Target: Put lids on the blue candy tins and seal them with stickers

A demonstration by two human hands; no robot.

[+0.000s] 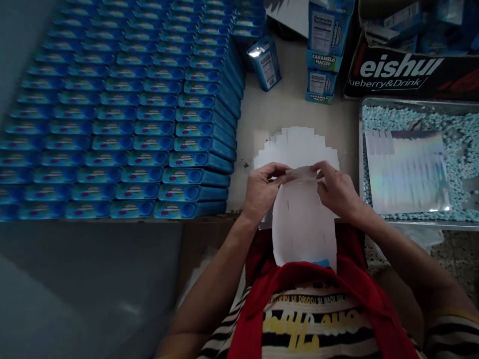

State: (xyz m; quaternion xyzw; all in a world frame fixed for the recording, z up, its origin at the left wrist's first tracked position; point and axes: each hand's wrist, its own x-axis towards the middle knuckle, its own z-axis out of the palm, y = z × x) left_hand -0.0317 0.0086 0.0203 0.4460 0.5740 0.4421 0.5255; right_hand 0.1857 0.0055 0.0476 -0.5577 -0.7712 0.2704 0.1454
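Note:
A white die-cut cardboard sheet (305,219) hangs over the front edge of the table, its lower end against the red apron. My left hand (264,189) pinches the sheet's upper part at its left side. Opposite it, my right hand (337,187) grips the same part with thumb and fingers at the right. The upper strip between both hands looks bent along a crease. Beneath and beyond the hands lies a fanned stack of white cardboard sheets (295,144) on the tabletop.
Rows of blue boxes (138,127) fill the left. One blue box (265,65) stands apart, near stacked display boxes (321,55). At right, a metal tray (361,164) holds pale blue candies (471,149) and a silvery sheet stack (407,172). Behind it sits a black carton (407,75).

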